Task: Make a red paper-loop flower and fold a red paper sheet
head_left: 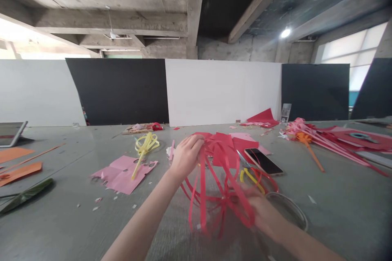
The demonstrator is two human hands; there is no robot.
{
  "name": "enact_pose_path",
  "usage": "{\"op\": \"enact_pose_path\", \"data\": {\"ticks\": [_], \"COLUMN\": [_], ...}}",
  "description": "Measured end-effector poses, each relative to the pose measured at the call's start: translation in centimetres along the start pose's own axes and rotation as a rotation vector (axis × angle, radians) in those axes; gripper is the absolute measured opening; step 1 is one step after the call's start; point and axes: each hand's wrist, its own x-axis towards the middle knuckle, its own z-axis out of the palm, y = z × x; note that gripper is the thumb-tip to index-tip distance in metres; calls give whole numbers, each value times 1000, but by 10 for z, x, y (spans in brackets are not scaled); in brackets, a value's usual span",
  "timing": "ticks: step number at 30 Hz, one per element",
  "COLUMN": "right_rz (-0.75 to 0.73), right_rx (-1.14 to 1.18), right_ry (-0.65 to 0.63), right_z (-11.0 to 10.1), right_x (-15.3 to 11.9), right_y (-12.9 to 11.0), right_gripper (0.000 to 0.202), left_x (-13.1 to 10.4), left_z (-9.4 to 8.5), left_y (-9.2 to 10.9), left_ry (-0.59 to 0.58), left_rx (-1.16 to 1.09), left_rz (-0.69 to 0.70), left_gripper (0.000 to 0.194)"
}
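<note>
Looped strips of red paper (202, 187), joined into an open ball shape, hang in front of me above the grey table. My left hand (188, 151) is closed at the top of the strips, its fingertips pinched on them. At the lower right of the loops is my right hand (257, 204), smeared by motion. Its fingers are partly hidden behind a strip, so their grip is unclear. Just beyond the loops lie red paper sheets (225, 153), scissors (243, 160) with yellow-and-red handles, and a phone (263, 161). A roll of clear tape (290, 208) is beside my right wrist.
To the left, a yellow paper-strip flower (147, 143) rests by a cut pink sheet (125, 173). Orange paper (21, 173), a green leaf-like piece (29, 195) and a tablet (12, 133) lie farther left. Pink strips (324, 142) lie right. White and black panels (223, 89) stand behind.
</note>
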Motion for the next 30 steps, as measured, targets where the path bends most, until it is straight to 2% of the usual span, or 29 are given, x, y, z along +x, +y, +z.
{"op": "enact_pose_path", "data": {"ticks": [7, 12, 17, 19, 26, 30], "right_rz": [-26, -43, -5, -10, -26, 0], "right_rx": [43, -24, -24, -28, -78, -103], "right_ry": [14, 35, 23, 25, 19, 26], "right_z": [4, 3, 5, 7, 2, 6], "right_x": [0, 0, -2, -4, 0, -2], "right_y": [-4, -4, -7, -9, -3, -5], "right_gripper": [25, 28, 28, 31, 22, 26], "left_x": [-2, -1, 0, 0, -1, 3], "left_z": [3, 4, 5, 5, 2, -2], "left_y": [-1, -1, 1, 1, -1, 3], "left_ry": [-39, -43, -40, -23, 122, 185], "left_rx": [-26, -7, -4, 0, 23, 24], "left_rz": [-58, -37, -34, -39, -91, -65], "left_gripper": [18, 24, 22, 21, 18, 16]}}
